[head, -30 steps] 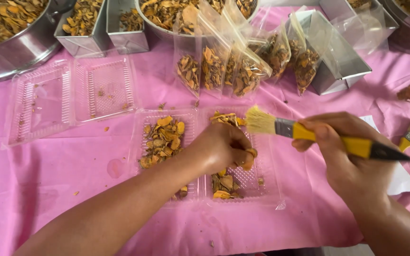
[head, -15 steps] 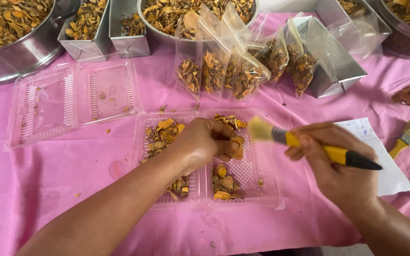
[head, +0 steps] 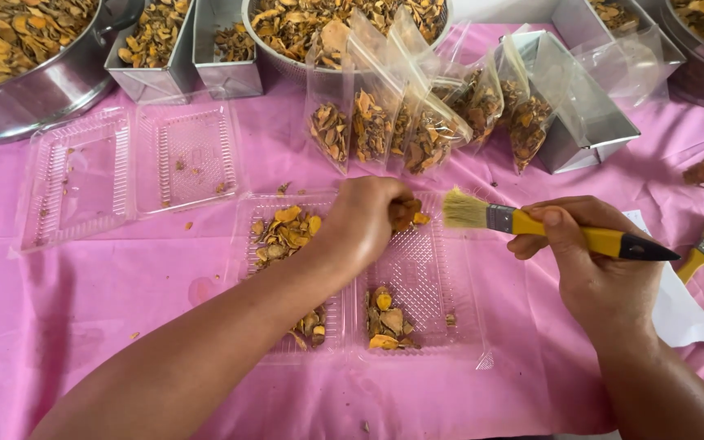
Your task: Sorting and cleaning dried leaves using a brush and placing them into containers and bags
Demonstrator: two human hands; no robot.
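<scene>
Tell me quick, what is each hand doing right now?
Left hand: closed around a few dried orange slices over the open clear tray.
Right hand: closed, holding the yellow-handled brush.

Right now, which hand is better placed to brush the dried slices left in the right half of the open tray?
Probably the right hand: it already holds the yellow-handled brush, bristles over the clear tray. The left hand is closed on some dried slices.
</scene>
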